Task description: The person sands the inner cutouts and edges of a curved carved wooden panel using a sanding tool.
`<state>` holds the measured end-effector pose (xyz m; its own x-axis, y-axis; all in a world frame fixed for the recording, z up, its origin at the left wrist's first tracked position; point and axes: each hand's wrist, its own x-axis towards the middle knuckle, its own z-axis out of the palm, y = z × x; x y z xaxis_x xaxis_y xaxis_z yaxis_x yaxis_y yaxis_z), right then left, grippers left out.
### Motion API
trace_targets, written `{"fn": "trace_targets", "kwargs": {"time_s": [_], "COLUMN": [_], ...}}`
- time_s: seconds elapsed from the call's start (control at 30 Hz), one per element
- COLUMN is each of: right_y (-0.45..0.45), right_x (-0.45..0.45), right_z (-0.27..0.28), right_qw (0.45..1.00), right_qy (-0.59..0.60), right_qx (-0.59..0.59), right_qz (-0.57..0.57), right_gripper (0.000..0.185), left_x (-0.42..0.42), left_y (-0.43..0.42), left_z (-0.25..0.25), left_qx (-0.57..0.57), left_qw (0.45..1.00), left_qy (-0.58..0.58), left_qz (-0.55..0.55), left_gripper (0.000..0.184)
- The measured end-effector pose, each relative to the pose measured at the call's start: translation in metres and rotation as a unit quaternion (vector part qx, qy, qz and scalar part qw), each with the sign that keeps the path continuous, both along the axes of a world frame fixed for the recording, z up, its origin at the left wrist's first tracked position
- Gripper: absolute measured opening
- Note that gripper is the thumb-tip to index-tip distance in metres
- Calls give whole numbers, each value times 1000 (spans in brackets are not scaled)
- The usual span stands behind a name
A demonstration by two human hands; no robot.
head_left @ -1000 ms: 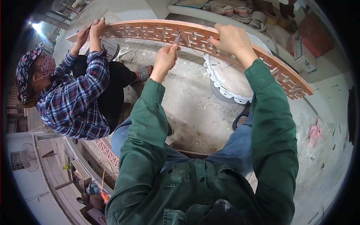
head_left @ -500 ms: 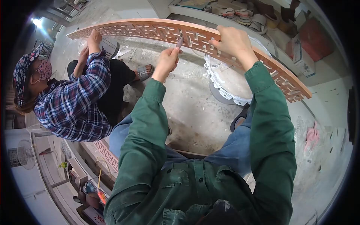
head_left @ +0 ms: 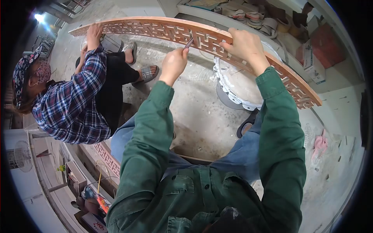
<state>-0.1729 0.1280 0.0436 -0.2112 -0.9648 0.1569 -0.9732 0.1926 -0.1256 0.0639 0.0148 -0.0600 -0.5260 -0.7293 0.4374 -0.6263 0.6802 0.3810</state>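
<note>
A long reddish-brown wooden fretwork panel [head_left: 195, 37] stretches across the upper view, its cut-out pattern facing me. My right hand [head_left: 246, 47] is closed over its top edge, thumb on the near face. In my left hand [head_left: 173, 64] is a thin, flat, grey-brown strip [head_left: 189, 43], pinched between thumb and fingers. The strip's tip reaches into an opening of the fretwork; its exact kind is unclear. At the panel's far left, a co-worker's hand [head_left: 94, 37] rests on the top edge.
Below the panel stands a round container with a white-crusted rim [head_left: 237, 101]. The co-worker in a plaid shirt [head_left: 74, 105] sits at left. Behind, a shelf holds shoes [head_left: 252, 17] and a red box [head_left: 326, 44]. Another fretwork piece [head_left: 107, 157] lies lower left.
My left hand and the strip have shifted slightly right and up along the fretwork. The co-worker's hand has moved slightly left and up, and the co-worker leans a little further left.
</note>
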Motion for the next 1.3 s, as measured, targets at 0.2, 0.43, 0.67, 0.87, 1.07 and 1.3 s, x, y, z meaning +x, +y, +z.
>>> {"fn": "trace_targets", "kwargs": {"time_s": [0.2, 0.43, 0.67, 0.87, 1.07, 1.3], "right_y": [3, 9, 11, 13, 12, 14], "right_x": [2, 7, 6, 7, 12, 18], "right_z": [3, -2, 0, -3, 2, 1], "right_qw": [1000, 1000, 1000, 999, 999, 998], "right_qy": [6, 10, 3, 14, 17, 21], "right_qx": [-8, -10, -23, -30, -40, -56], "right_qz": [7, 11, 17, 20, 17, 25], "right_gripper": [42, 41, 40, 47, 43, 43], "left_x": [3, -5, 0, 22, -13, 20], "left_y": [2, 3, 16, 16, -8, 34], "left_z": [38, 35, 27, 34, 21, 3], "left_qx": [371, 498, 498, 494, 444, 303], "left_qw": [923, 845, 845, 855, 881, 939], "left_qy": [101, 195, 195, 154, 164, 163], "left_qz": [8, -13, 1, -4, -18, 5], "left_gripper": [38, 36, 36, 35, 34, 38]}}
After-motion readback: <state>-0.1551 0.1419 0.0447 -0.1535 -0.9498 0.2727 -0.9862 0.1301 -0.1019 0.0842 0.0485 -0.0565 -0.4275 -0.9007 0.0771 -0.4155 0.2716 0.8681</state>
